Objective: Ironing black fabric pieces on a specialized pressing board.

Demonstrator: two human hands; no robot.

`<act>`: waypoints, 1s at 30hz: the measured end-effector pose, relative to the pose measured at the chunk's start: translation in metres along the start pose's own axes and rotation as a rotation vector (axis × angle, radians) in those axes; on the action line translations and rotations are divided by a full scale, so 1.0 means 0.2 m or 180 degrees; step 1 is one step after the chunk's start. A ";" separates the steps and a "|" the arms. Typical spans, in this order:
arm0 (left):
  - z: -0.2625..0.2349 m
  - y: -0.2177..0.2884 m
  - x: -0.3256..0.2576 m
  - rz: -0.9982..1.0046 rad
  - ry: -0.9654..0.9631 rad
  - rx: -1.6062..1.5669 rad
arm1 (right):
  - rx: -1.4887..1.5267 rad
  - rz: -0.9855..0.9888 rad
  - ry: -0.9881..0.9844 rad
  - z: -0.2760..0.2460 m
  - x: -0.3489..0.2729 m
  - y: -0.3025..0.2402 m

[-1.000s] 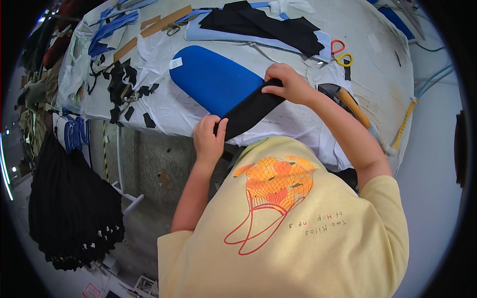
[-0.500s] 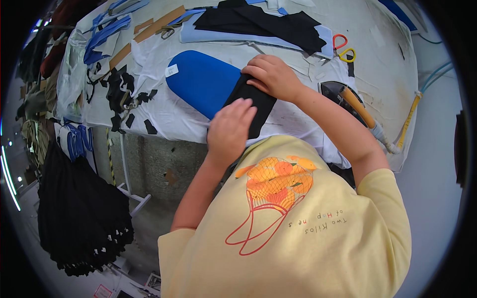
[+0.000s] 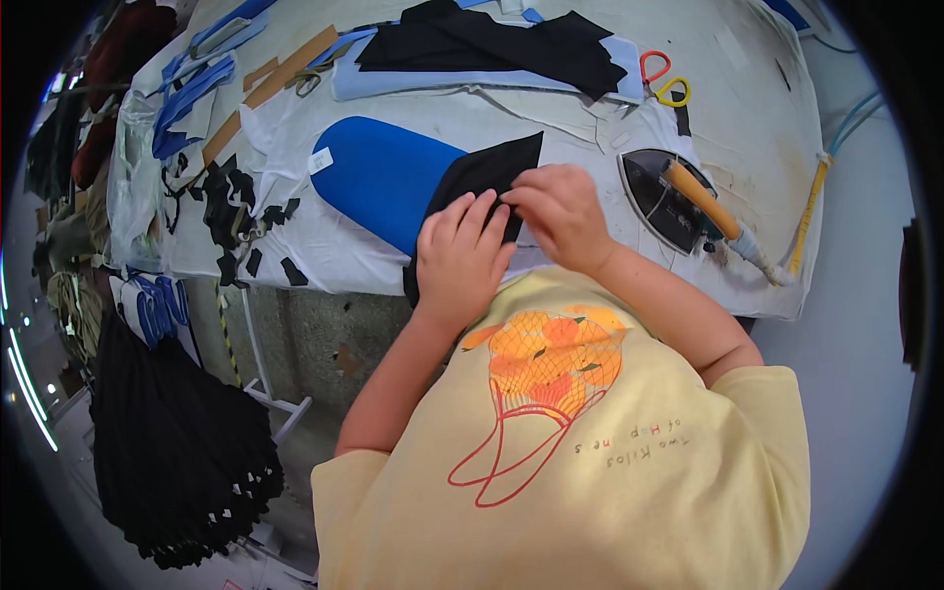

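Note:
A blue, round-ended padded form (image 3: 379, 177) lies on the white-covered table in front of me, a small white label on its far-left end. Black cloth (image 3: 484, 169) covers its right part, one pointed corner sticking up at the back. My left hand (image 3: 457, 261) rests on the cloth with its fingers stretched out. The thumb and fingers of my right hand (image 3: 562, 218) pinch the cloth near its right edge. Part of the cloth is hidden under both hands. To the right stands a dark iron (image 3: 657, 202) with a wooden handle (image 3: 703, 197).
Red-and-yellow-handled scissors (image 3: 645, 71) lie at the back right. Behind the form, black fabric pieces (image 3: 482, 44) lie on a light blue board (image 3: 393, 84). Black scraps (image 3: 231, 202), blue strips (image 3: 187, 118) and cardboard (image 3: 295, 69) are on the left. Black garments (image 3: 177, 452) hang below left.
My right hand has moved from the cloth's back edge toward me, now pinching the cloth. The back corner of the cloth has come loose and sticks up. The view has shifted slightly.

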State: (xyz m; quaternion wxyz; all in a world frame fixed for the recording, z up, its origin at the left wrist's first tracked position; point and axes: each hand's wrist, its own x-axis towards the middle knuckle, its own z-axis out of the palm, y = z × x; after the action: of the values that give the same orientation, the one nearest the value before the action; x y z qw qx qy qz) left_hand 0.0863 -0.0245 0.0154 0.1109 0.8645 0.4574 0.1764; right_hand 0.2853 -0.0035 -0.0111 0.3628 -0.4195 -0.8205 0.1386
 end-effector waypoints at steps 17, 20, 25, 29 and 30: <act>0.01 -0.17 0.01 0.0274 0.0009 0.0013 | -0.0945 0.0891 -0.0913 -0.04 -0.11 0.11; 0.00 -0.17 0.01 0.0246 -0.0005 0.0034 | -0.1375 0.1289 -0.0425 -0.31 -0.13 0.21; -0.05 -0.18 0.04 0.0315 -0.0055 0.0077 | -0.1997 0.2599 -0.1671 -0.70 -0.33 0.39; -0.09 -0.22 0.09 0.0343 -0.0223 -0.0097 | -0.1102 0.2614 -0.1289 -0.72 -0.39 0.50; -0.11 -0.23 0.10 0.0326 -0.0350 -0.0212 | -0.1038 0.2628 -0.1336 -0.72 -0.41 0.50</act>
State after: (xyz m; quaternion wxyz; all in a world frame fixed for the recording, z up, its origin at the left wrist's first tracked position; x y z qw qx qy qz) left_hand 0.0532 0.0173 0.0230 0.1555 0.8910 0.3997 0.1492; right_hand 0.4792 -0.0181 -0.0029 0.0340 -0.7241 -0.6521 0.2221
